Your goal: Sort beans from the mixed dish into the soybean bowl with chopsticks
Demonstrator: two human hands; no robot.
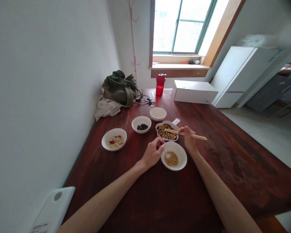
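Note:
My right hand [188,139] is closed around a pair of wooden chopsticks [196,136]. Their tips reach into a purple-rimmed, flower-shaped dish [157,132] with a short handle, which holds mixed yellow and black beans [167,132]. My left hand [152,152] has its fingers curled at the left rim of a white bowl [183,158], thumb and forefinger against the edge. Yellow soybeans [171,158] lie in this bowl, just in front of the dish. Whether anything is between the chopstick tips is too small to make out.
Left of the dish stand a bowl [134,122] of black beans and a bowl [104,139] of pale pieces with some red. Another white bowl [158,114] sits behind. A bag [120,89], red shaker bottle [160,84] and white box [195,92] line the table's far end.

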